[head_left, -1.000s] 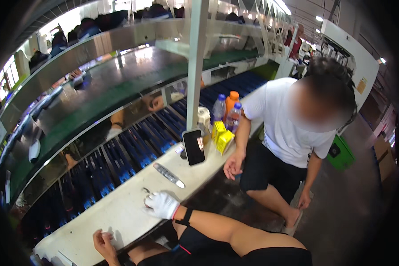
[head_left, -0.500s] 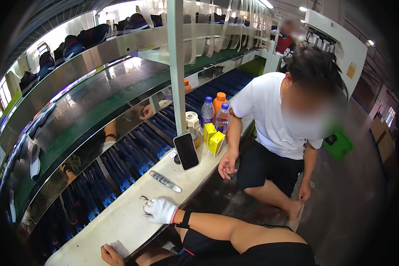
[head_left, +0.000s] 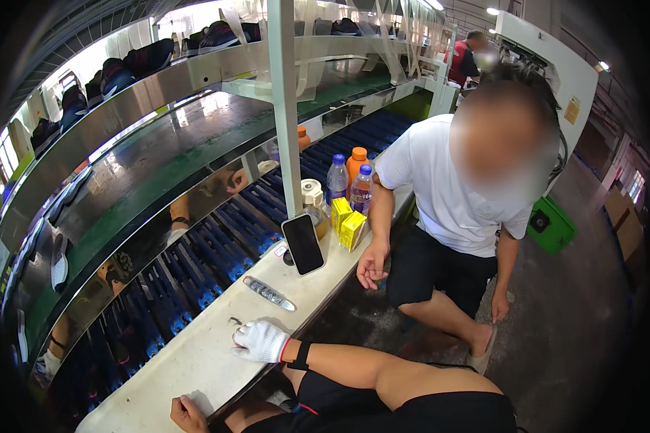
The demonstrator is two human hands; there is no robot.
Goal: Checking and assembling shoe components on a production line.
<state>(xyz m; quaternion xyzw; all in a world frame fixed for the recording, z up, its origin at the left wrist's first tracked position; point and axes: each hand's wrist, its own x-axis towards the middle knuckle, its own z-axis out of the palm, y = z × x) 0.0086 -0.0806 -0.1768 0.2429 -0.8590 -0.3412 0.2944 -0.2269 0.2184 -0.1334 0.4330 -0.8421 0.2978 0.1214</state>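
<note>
The slim oblong tool (head_left: 269, 294), greyish with a reddish tip, lies flat on the pale bench (head_left: 188, 361), just beyond the right hand (head_left: 262, 341) and apart from it. It looks light and stiff, with a smooth casing that could slip a little under knitted cotton; the best hold would probably be across its middle, thumb on 1 long side and fingers on the other, clear of both ends since I cannot tell whether either is sharp. A small dark curved piece (head_left: 235, 320) sits close beside the gloved knuckles — likely very light, perhaps thin enough to bend, and easier to pinch by its edge with bare fingertips than through a glove. The right hand rests on the bench with its fingers bent inward and gathered; whether they pinch anything I cannot tell. The left hand (head_left: 188, 414), bare, lies at the bench's near edge, fingers loosely curled and close together, with the palm hidden — so I cannot tell if it holds something. Farther along, the phone (head_left: 303, 245) stands tilted near 2 yellow cartons (head_left: 347, 223); it would be rigid, slick and fragile, best gripped by its side edges.
</note>
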